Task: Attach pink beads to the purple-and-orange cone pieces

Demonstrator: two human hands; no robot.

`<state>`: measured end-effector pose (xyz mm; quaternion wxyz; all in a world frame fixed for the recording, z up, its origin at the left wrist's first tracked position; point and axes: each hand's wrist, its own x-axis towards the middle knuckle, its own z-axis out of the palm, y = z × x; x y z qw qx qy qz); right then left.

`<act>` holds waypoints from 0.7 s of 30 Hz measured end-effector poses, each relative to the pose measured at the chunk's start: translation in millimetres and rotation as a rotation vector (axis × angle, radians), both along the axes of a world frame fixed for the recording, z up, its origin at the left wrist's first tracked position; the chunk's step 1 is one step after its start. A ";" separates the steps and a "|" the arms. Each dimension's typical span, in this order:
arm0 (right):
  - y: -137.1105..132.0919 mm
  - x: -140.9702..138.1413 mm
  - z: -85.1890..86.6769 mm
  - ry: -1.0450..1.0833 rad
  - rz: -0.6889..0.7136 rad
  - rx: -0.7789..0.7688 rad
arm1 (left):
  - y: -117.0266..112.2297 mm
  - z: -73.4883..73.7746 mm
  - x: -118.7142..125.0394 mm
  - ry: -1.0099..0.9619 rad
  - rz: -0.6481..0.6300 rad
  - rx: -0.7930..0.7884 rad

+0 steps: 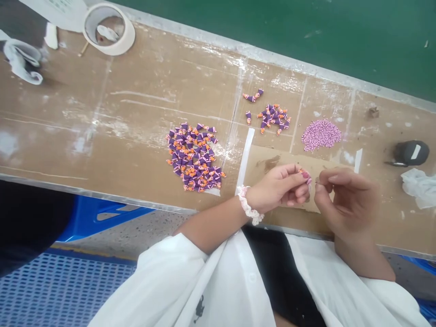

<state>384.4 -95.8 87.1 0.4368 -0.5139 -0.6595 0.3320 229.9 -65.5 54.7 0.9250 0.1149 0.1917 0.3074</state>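
My left hand [281, 188], with a white scrunchie on the wrist, pinches a small purple and orange charm [304, 173] at its fingertips. Close beside it, my right hand [345, 200] has its fingers pinched together, almost touching the charm; what it holds is too small to name. Both hands hover over a piece of cardboard [272, 163] at the near edge of the brown workbench [119, 113]. A large pile of purple and orange charms [194, 156] lies to the left. A smaller pile of charms [272, 117] sits farther back, beside a heap of tiny pink pieces [321, 134].
A roll of tape [109, 28] and a crumpled white strip [22, 61] lie at the far left. A dark round object [411, 153] and a clear plastic bag [420, 186] are at the right. A blue crate [61, 281] stands below the bench.
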 end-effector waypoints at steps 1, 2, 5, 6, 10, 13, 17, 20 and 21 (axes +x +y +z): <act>0.3 1.5 -1.2 -0.013 0.009 0.004 | -0.2 -0.9 0.2 0.009 -0.007 -0.003; 0.4 2.7 -2.0 -0.023 0.016 0.001 | -0.2 -1.7 0.3 0.018 -0.013 -0.008; -0.6 4.8 -3.2 -0.033 0.030 -0.018 | -0.1 -4.0 0.3 0.041 -0.022 -0.017; -1.3 5.0 -3.4 -0.034 0.031 -0.023 | -0.1 -4.7 0.2 0.044 -0.028 -0.016; -3.8 5.5 -3.8 -0.057 0.031 -0.070 | -0.1 -6.3 0.4 0.043 -0.065 -0.014; -4.5 6.2 -3.6 -0.069 0.046 -0.110 | -0.3 -6.1 0.6 0.037 -0.069 -0.032; -4.9 7.7 -3.2 -0.087 0.070 -0.112 | -0.2 -5.3 0.4 0.026 -0.084 -0.022; -5.8 8.3 -2.8 -0.110 0.051 -0.133 | 0.1 -5.5 0.1 0.045 -0.104 -0.002; -6.2 8.3 -2.5 -0.112 0.049 -0.144 | 0.3 -5.6 0.0 0.055 -0.109 0.003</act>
